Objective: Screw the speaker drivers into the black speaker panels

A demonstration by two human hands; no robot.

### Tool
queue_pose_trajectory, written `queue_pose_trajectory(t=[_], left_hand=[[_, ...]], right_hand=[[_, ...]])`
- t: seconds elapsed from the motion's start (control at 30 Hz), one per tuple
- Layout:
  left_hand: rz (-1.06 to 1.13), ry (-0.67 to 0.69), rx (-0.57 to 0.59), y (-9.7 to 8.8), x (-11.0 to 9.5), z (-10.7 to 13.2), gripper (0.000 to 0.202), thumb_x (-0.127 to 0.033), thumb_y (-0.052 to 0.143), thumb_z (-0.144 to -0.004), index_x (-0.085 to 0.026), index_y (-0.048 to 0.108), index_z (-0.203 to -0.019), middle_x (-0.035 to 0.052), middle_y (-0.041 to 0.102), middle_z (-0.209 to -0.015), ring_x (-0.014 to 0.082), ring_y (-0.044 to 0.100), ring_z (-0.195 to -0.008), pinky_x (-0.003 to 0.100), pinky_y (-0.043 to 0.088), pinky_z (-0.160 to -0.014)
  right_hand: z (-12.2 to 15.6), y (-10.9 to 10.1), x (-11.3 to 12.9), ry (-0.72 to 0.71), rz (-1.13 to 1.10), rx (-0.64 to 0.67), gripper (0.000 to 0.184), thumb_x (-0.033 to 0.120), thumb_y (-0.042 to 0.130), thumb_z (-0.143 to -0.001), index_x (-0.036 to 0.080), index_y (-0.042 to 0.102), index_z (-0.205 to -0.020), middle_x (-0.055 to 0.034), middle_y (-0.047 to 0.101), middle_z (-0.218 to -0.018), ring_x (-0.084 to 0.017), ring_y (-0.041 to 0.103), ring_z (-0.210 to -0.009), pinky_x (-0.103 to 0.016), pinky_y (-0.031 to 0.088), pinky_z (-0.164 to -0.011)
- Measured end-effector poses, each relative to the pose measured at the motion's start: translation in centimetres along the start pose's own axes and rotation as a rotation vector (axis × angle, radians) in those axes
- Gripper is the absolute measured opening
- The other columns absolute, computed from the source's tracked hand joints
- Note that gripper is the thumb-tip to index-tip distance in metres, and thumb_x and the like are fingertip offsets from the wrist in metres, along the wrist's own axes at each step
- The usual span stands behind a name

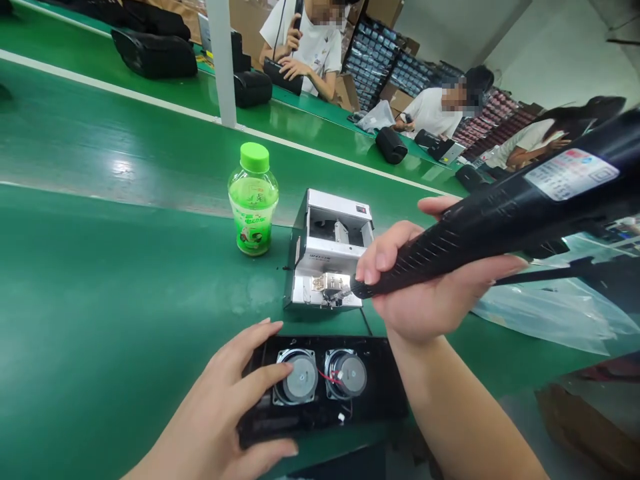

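Observation:
My right hand (420, 280) is shut around a black electric screwdriver (480, 227), whose tip reaches into the front tray of a white-and-black screw feeder (330, 247). A label sits on the screwdriver's thick end. My left hand (220, 393) grips the edge of an open black speaker housing (385, 373), lying on the bench with its thumb next to the left of two round speaker drivers (301, 377). The right driver (346, 373) has red and black wires. A green-capped plastic drink bottle (253, 200) stands left of the feeder.
The green workbench (100, 300) runs across the view. Clear plastic sheeting (560, 313) lies at right, and a cardboard box (585, 427) sits at lower right. Beyond a white post (221, 60), co-workers sit at a second green bench with black speaker housings.

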State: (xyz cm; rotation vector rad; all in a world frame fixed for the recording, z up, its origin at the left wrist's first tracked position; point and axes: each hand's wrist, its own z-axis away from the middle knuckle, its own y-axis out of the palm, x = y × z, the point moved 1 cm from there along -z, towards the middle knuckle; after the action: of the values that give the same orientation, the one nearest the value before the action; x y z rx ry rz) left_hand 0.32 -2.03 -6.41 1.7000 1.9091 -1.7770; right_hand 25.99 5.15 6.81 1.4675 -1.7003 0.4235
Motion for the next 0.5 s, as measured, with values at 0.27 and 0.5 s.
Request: queue_pose_trajectory(t=[0.27, 0.5], left_hand=[[0.023, 0.014, 0.024, -0.12, -0.06, -0.26, 0.054, -0.063, 0.074, -0.100, -0.032, 0.065, -0.144, 0.0102, 0.038, -0.181, 0.0383, 0.044, -0.162, 0.056, 0.055, -0.123], [0.021, 0.022, 0.022, -0.29, -0.15, -0.50, 0.053, -0.061, 0.077, -0.098, -0.032, 0.068, -0.142, 0.0096, 0.040, -0.180, 0.0393, 0.047, -0.160, 0.057, 0.055, -0.122]], right_hand=[[-0.23, -0.12, -0.54, 0.028, -0.005, -0.026, 0.064, 0.087, 0.057, -0.093, 0.028, 0.067, -0.114, 0.0077, 0.062, -0.057, -0.015, 0.051, -0.035, -0.028, 0.044, -0.031], [0.12, -0.03, -0.64, 0.053, -0.005, -0.024, 0.065, 0.089, 0.057, -0.093, 0.028, 0.069, -0.113, 0.0077, 0.061, -0.056, -0.015, 0.050, -0.035, -0.029, 0.041, -0.030]])
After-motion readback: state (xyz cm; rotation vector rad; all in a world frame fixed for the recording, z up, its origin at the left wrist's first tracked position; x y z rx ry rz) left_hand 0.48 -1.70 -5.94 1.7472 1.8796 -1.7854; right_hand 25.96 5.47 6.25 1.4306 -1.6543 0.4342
